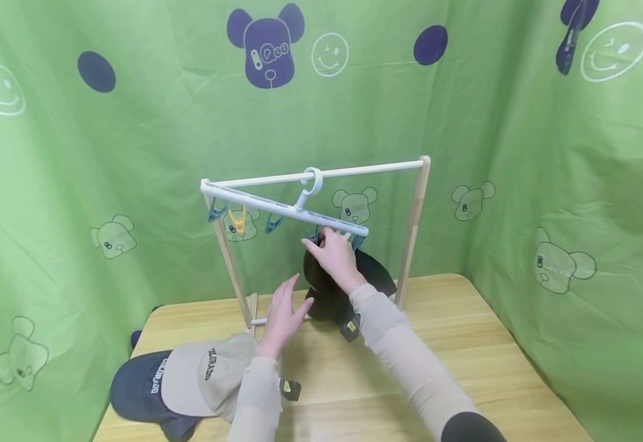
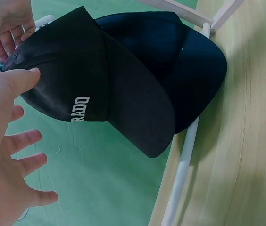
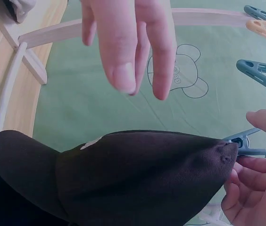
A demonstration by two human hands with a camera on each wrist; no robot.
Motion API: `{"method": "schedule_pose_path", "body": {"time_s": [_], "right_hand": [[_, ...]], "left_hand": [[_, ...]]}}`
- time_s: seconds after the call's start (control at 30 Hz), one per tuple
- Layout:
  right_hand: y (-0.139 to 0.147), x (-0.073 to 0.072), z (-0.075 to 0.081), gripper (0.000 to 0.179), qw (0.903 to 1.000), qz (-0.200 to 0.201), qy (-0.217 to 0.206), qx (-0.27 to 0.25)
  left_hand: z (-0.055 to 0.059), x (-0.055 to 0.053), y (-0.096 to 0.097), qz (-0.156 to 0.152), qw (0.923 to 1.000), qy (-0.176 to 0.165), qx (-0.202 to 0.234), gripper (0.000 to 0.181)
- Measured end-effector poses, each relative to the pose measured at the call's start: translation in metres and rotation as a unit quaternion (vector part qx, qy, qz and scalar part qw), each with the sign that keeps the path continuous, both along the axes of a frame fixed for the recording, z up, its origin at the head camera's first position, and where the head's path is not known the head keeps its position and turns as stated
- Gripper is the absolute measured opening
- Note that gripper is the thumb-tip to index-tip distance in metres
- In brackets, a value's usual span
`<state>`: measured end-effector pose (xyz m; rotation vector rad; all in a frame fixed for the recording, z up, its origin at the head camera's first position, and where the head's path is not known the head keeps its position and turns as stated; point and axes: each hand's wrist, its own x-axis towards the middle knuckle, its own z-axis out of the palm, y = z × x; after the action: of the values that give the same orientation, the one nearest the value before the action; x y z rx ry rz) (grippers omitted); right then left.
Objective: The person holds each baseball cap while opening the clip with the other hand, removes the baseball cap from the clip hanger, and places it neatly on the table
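A blackish-brown fabric baseball cap with white letters "RADO" showing on its front (image 2: 62, 70) hangs at the right half of a pale-blue plastic clip hanger (image 1: 255, 201), the narrow end of its crown at a teal plastic spring clip (image 3: 240, 142); its long axis runs steeply downward from that clip, so the body lies below the right hand (image 1: 337, 255) and the brim is lowest, down by the rack's bottom rod. The right hand is the nearer one to the clip, its bent fingers just beside the clip's arms and its thumb standing off, with no pinch to be seen; whether a fingertip touches is hard to tell. The left hand (image 1: 284, 316), fingers spread and holding nothing, is lower, to the left of the cap and apart from it in the right wrist view. Just behind, a dark navy fabric cap (image 2: 196, 66) hangs with its brim beyond the first. The hanger hooks over the white top rod (image 1: 371, 169) of a pale wooden rack (image 1: 414, 227), a yellow plastic clip (image 1: 238, 222) on its left half; a navy cap (image 1: 139, 387) and beige caps (image 1: 186, 377) lie at left on the light wood-grain table (image 1: 465, 344)
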<state>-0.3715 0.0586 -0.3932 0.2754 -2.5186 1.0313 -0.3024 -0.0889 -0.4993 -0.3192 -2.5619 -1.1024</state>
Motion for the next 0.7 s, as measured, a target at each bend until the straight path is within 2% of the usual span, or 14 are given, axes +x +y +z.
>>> {"method": "schedule_pose_path", "body": {"time_s": [0.43,0.7], "right_hand": [[-0.007,-0.008,-0.002,0.045,0.9992,-0.025,-0.012,0.029],[-0.012,-0.006,0.003,0.046,0.9995,-0.009,-0.026,0.013]], "left_hand": [[0.000,-0.001,0.005,-0.021,0.9987,-0.024,0.039,0.077],[-0.003,-0.004,0.007,-0.013,0.9964,-0.035,0.077,0.086]]}}
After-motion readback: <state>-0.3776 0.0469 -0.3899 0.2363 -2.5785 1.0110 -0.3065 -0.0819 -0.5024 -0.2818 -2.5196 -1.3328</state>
